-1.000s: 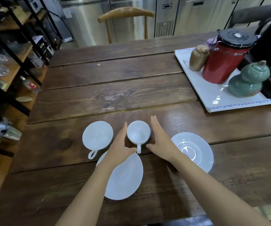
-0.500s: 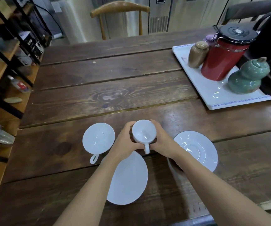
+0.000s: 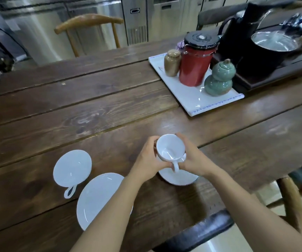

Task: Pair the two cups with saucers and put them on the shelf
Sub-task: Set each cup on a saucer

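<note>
1. Hands: left hand [image 3: 147, 161] and right hand [image 3: 194, 159] share a grip clasping the cup [image 3: 170, 148] over the saucer [image 3: 178, 176] near the bench's front edge.
2. Best lowered level, centred in the saucer's well.

1. You've got one view only, the head camera, riding above the table's [image 3: 110, 110] near edge.
2. It looks forward and down, wide-angle, the planks bowing at the sides.
3. It's close: your forearms fill the bottom, and cabinets [image 3: 135, 17] line the top.
</note>
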